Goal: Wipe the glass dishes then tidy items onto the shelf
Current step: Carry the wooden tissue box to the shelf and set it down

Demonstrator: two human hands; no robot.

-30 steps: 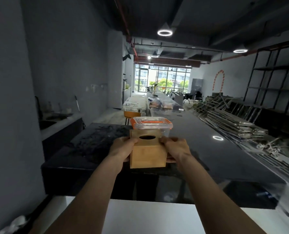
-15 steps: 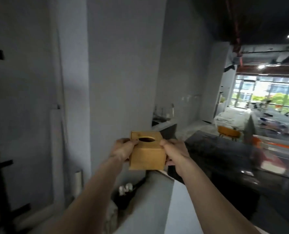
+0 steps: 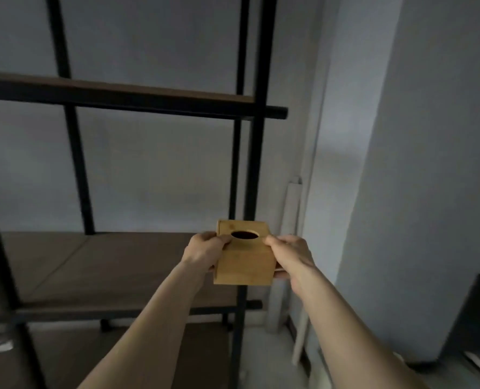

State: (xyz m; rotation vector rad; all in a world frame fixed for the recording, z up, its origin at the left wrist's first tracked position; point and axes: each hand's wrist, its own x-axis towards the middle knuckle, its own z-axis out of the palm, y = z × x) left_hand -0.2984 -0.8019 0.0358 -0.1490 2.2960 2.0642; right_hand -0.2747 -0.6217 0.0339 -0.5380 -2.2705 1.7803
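A square wooden tissue box with an oval hole in its top is held in the air between both hands. My left hand grips its left side and my right hand grips its right side. The box hangs in front of the right end of a black metal shelf with brown boards. The middle board lies just behind and to the left of the box. An upper board runs above.
A grey wall stands behind the shelf and a grey pillar juts out at the right. White tubes lean in the corner between shelf and pillar. A lower shelf board shows beneath.
My view has swung left from the dark counter and the orange-lidded container to the shelf. Both hands kept their grip on the wooden box throughout.
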